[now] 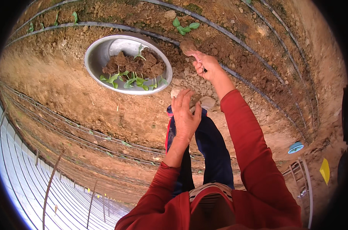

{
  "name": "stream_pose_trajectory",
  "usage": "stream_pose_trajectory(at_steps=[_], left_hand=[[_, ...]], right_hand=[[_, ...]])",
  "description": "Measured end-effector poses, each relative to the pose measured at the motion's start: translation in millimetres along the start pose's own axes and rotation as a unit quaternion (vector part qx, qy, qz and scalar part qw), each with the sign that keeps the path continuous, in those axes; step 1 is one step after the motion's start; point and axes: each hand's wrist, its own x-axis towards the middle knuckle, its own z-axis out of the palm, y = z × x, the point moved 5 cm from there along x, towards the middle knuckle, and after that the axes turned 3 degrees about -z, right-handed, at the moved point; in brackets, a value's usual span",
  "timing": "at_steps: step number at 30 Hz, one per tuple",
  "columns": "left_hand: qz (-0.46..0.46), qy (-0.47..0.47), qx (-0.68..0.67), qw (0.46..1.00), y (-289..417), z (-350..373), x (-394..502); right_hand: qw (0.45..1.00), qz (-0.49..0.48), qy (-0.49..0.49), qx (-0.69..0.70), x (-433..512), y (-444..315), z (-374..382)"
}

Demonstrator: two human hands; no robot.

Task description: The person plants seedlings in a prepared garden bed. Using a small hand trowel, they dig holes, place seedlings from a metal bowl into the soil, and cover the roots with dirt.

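Note:
My right hand (209, 65) grips the pinkish handle of a small hand trowel (187, 47). Its soil-coated blade meets loose brown soil beside a drip irrigation hose (159, 36). Just beyond the blade, a green seedling (185, 28) stands in the bed. My left hand (186, 110) hovers over my feet, fingers apart, with nothing visible in it. To the left of both hands, a metal basin (89, 67) holds clumps of dark soil (125, 61) and several leafy seedlings (136, 80) with pale stems.
More hoses (220, 28) run along the bed, with small plants (75, 17) at far left. A blue bowl (295, 147) sits at right, near a yellow card (324, 171). Thin poles (48, 189) stand before a ribbed, pale greenhouse cover (24, 184) at lower left.

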Motion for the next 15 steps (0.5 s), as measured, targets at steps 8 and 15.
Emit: stream_pose_trajectory(at_steps=[8, 15], left_hand=[[-0.078, 0.02, -0.051, 0.995, -11.1, 20.7, -8.3], [-0.079, 0.04, -0.025, 0.996, -18.9, 26.1, 7.6]], right_hand=[[0.999, -0.042, -0.001, 0.017, -2.4, 10.2, 7.6], [0.999, -0.03, -0.03, 0.02, -17.8, 7.7, 10.1]])
